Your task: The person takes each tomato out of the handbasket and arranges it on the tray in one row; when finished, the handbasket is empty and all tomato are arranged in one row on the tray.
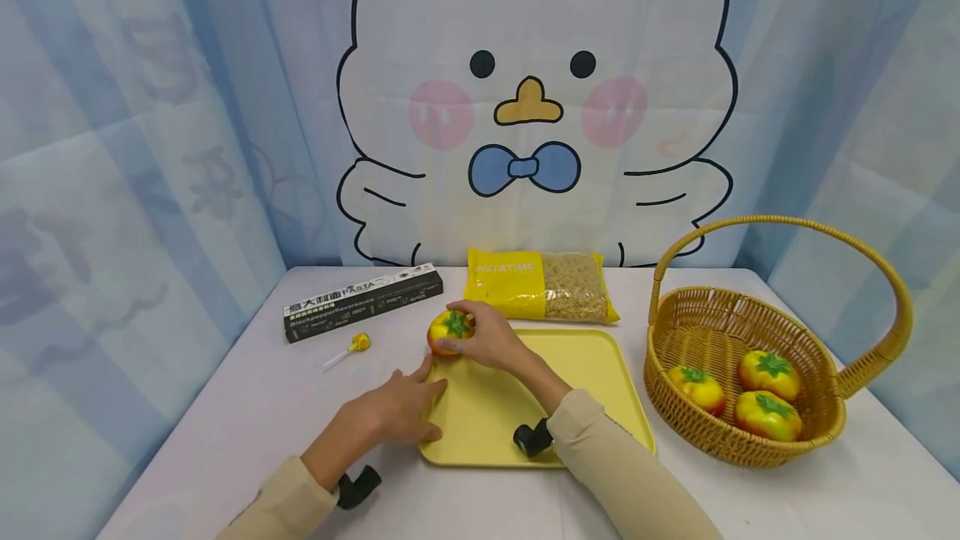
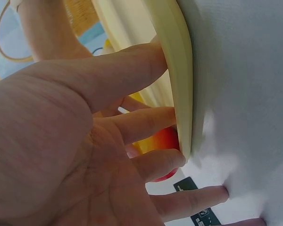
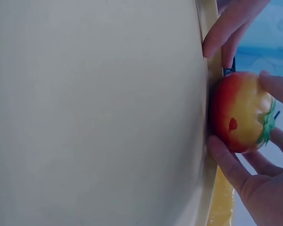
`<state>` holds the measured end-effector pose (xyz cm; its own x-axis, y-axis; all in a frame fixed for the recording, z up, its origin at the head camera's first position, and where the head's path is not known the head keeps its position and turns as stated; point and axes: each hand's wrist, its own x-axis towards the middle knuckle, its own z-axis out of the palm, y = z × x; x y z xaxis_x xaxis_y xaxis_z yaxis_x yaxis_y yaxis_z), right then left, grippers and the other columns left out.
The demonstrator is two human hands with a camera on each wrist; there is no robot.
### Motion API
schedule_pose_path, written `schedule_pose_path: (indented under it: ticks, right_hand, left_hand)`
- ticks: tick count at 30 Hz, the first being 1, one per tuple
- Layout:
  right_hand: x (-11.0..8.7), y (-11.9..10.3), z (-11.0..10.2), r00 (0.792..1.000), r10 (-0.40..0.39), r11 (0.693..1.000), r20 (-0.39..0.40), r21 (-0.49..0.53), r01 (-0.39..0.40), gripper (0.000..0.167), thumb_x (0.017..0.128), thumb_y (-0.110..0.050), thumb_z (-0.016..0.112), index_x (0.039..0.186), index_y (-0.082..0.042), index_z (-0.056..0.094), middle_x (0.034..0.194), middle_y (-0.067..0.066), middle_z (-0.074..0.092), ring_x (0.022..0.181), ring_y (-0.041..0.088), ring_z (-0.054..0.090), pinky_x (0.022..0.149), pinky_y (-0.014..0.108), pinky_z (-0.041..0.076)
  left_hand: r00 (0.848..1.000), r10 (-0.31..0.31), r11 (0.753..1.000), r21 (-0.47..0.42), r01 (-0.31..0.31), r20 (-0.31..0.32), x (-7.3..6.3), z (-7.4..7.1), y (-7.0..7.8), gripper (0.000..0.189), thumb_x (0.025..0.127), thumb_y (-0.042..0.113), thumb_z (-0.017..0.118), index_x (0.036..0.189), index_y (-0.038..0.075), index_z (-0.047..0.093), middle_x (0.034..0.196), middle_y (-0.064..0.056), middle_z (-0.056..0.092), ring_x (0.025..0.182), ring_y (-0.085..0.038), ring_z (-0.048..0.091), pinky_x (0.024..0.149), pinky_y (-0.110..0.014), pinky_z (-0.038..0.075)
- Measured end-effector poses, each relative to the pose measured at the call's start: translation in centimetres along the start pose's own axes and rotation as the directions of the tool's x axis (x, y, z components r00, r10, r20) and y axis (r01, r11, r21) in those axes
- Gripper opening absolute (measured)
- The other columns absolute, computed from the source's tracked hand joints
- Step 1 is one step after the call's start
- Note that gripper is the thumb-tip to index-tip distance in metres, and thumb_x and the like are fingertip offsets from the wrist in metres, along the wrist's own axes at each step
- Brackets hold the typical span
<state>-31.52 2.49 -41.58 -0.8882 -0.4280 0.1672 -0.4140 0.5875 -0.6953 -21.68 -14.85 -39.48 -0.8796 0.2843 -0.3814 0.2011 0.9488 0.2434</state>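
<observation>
A yellow-red toy persimmon (image 1: 441, 330) with a green leafy top sits at the far left corner of a pale yellow tray (image 1: 495, 419). My right hand (image 1: 487, 336) grips this persimmon, thumb on one side and fingers on the other. In the right wrist view the persimmon (image 3: 243, 110) is against the tray's rim. My left hand (image 1: 397, 405) is at the tray's left edge with fingers spread and fairly straight. The left wrist view shows its fingertips touching the tray rim (image 2: 179, 70), its thumb tip hidden behind it.
At right stands a wicker basket (image 1: 675, 415) with a tall handle, holding three persimmons (image 1: 767, 417). Behind the tray lies a yellow pasta bag (image 1: 540, 286). A black pasta box (image 1: 363, 302) and a wrapped lollipop (image 1: 361, 342) lie on the left. Printed curtains enclose the table.
</observation>
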Motion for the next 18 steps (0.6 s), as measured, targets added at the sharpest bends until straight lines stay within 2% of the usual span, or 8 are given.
schedule_pose_path:
  ticks: [6, 13, 18]
  right_hand:
    - [-0.1, -0.2, -0.1, 1.000, -0.009, 1.000, 0.003, -0.016, 0.009, 0.068, 0.092, -0.033, 0.084, 0.148, -0.004, 0.059, 0.148, 0.019, 0.063, 0.126, 0.036, 0.064, 0.112, 0.052, 0.054]
    - [-0.4, -0.1, -0.6, 1.000, -0.011, 1.000, 0.023, 0.011, 0.011, 0.072, 0.094, -0.035, 0.082, 0.151, -0.002, 0.054, 0.152, 0.018, 0.061, 0.127, 0.038, 0.064, 0.111, 0.051, 0.055]
    - [-0.9, -0.2, -1.5, 0.999, -0.008, 1.000, 0.032, 0.014, 0.008, 0.074, 0.094, -0.037, 0.081, 0.154, -0.005, 0.052, 0.156, 0.017, 0.058, 0.132, 0.039, 0.064, 0.111, 0.053, 0.056]
  left_hand:
    - [1.000, 0.011, 1.000, 0.009, -0.011, -0.007, -0.2, -0.2, 0.1, 0.072, 0.094, 0.039, 0.079, 0.157, 0.018, 0.053, 0.179, -0.014, 0.018, 0.153, -0.060, 0.034, 0.114, -0.077, 0.041]
    - [1.000, -0.005, 1.000, -0.004, 0.005, 0.006, -0.4, -0.4, 0.5, 0.072, 0.094, 0.037, 0.080, 0.157, 0.016, 0.053, 0.179, -0.014, 0.018, 0.154, -0.060, 0.032, 0.114, -0.078, 0.040]
    - [1.000, -0.014, 1.000, -0.010, 0.014, 0.008, -0.3, -0.4, 0.4, 0.072, 0.093, 0.037, 0.080, 0.157, 0.017, 0.054, 0.179, -0.014, 0.017, 0.155, -0.059, 0.032, 0.114, -0.078, 0.040]
